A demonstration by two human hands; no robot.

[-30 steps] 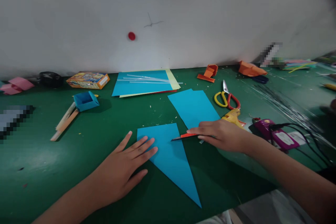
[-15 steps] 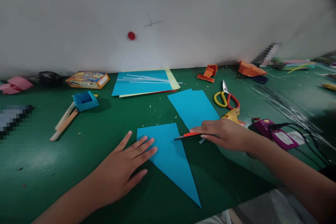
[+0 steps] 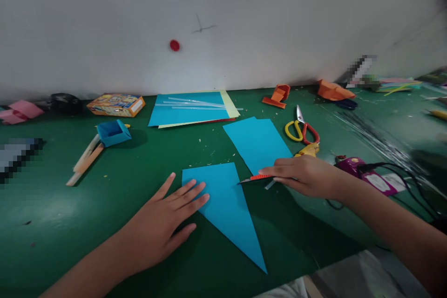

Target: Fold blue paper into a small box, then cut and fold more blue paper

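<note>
A blue sheet of paper (image 3: 225,205), tapering to a point toward me, lies flat on the green table. My left hand (image 3: 174,216) rests on its left edge, fingers stretched and spread. My right hand (image 3: 302,176) grips a utility knife (image 3: 260,177) with an orange-red handle. Its blade points left, with the tip over the right edge of the sheet; whether it touches the paper I cannot tell. Just behind the knife lies another blue piece of paper (image 3: 260,142), its near corner partly covered by my right hand.
Scissors (image 3: 302,128) with yellow and red handles and a yellow glue gun (image 3: 308,150) lie beyond my right hand. A purple device (image 3: 370,177) trails black cables. Stacked paper (image 3: 192,107) lies by the wall. At left stand a blue paper box (image 3: 113,133) and an orange carton (image 3: 116,104).
My right hand has shifted slightly to the right with the knife, and the blade tip has moved from inside the sheet to its right edge. My left hand stays put.
</note>
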